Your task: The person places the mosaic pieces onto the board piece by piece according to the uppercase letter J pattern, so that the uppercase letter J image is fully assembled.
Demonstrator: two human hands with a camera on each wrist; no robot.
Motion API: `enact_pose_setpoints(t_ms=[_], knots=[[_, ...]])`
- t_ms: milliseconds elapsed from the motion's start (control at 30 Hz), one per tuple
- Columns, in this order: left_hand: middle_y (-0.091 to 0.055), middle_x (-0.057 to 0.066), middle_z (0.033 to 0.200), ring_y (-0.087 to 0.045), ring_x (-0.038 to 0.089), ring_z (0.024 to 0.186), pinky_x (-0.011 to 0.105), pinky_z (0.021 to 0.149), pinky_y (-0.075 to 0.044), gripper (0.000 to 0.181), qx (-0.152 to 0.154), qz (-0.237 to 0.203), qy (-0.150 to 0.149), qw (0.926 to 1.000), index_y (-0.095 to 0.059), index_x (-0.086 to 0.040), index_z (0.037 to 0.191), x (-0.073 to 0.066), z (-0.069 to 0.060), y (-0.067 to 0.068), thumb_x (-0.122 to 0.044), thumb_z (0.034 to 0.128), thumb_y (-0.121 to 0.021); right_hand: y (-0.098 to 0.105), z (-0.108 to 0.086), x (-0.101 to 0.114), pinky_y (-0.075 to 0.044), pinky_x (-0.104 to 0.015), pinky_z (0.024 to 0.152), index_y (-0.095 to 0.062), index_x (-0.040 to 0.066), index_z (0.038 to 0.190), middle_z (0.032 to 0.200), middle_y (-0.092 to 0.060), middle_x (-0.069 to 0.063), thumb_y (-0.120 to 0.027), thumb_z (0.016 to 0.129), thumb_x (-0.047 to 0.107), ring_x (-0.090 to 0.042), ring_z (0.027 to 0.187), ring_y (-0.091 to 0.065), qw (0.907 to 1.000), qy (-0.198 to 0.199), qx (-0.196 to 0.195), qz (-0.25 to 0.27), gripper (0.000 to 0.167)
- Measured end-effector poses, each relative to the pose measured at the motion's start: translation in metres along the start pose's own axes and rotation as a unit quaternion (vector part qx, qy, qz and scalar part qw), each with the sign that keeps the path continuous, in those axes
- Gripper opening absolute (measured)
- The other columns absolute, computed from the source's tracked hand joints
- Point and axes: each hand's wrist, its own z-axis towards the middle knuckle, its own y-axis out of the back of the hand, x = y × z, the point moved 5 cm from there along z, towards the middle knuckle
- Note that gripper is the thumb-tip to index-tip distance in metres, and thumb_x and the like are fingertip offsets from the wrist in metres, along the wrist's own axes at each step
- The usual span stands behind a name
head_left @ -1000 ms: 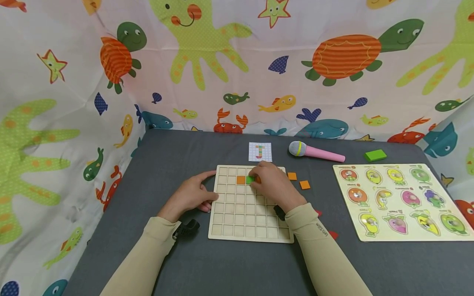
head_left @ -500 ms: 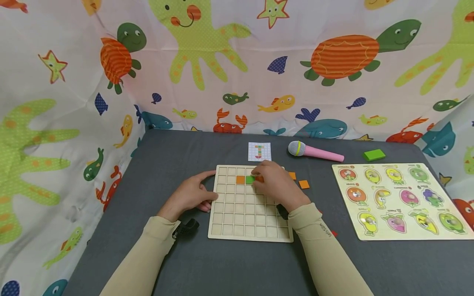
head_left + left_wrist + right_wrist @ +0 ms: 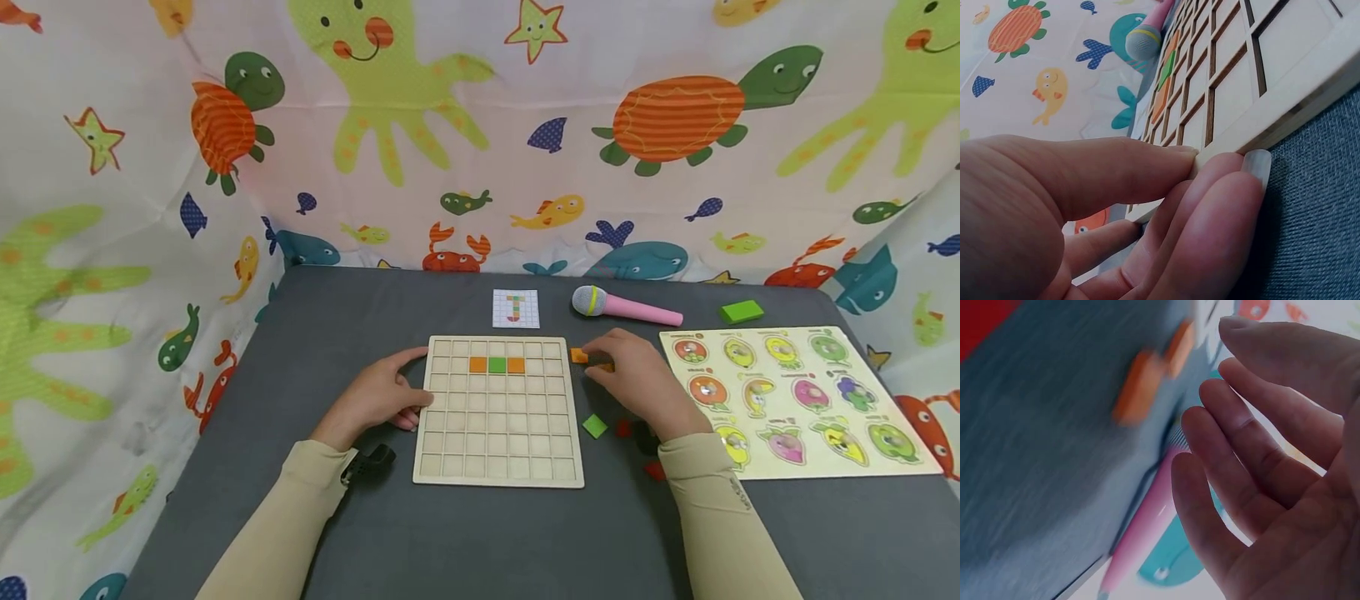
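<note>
At the left edge of a wooden grid board [image 3: 498, 425] my left hand [image 3: 371, 396] pinches the rim; the left wrist view shows its thumb and curled fingertips against the frame. Two orange tiles [image 3: 477, 365] sit in one upper row of the grid, with a green tile [image 3: 497, 365] between them. Right of the board, my right hand [image 3: 637, 375] hovers by two loose orange tiles [image 3: 1138, 387]. Its fingers are relaxed and apart from the tiles in the right wrist view. In the head view it partly covers those tiles.
Behind the board lies a pattern card [image 3: 515, 308] with a colored J-shaped figure. Nearby are a pink toy microphone [image 3: 630, 312], a green block [image 3: 742, 312] and a fruit puzzle board [image 3: 825, 468]. A loose green tile [image 3: 595, 426] and red pieces [image 3: 655, 471] lie right of the grid.
My right hand has let go of an orange tile, now in the grid beside the green one, and moved right to the loose orange tiles. The left hand stays at the board's edge.
</note>
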Motion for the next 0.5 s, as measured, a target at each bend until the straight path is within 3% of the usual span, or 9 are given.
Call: enact_pose_setpoints(t_ms=[233, 500], knots=[[-0.071, 0.015, 0.081, -0.075, 0.022, 0.061, 0.036, 0.059, -0.067, 0.088, 0.001, 0.0, 0.0, 1.0, -0.043, -0.029, 0.166, 0.002, 0.003, 0.0, -0.015, 0.0907, -0.085, 0.005, -0.008, -0.026, -0.055, -0.06, 0.11, -0.076, 0.005, 0.131, 0.13, -0.07, -0.018, -0.079, 0.099, 0.015, -0.038, 0.124, -0.065, 0.9999, -0.008, -0.002, 0.007, 0.034], [-0.07, 0.015, 0.082, -0.075, 0.023, 0.062, 0.036, 0.06, -0.067, 0.088, -0.001, -0.002, 0.005, 1.0, -0.043, -0.03, 0.166, 0.001, 0.004, 0.0, -0.016, 0.0901, -0.087, 0.004, -0.009, -0.036, -0.051, -0.063, 0.113, -0.076, 0.004, 0.133, 0.134, -0.068, -0.022, -0.078, 0.098, 0.012, -0.042, 0.127, -0.062, 0.9997, -0.01, 0.016, 0.018, 0.035]])
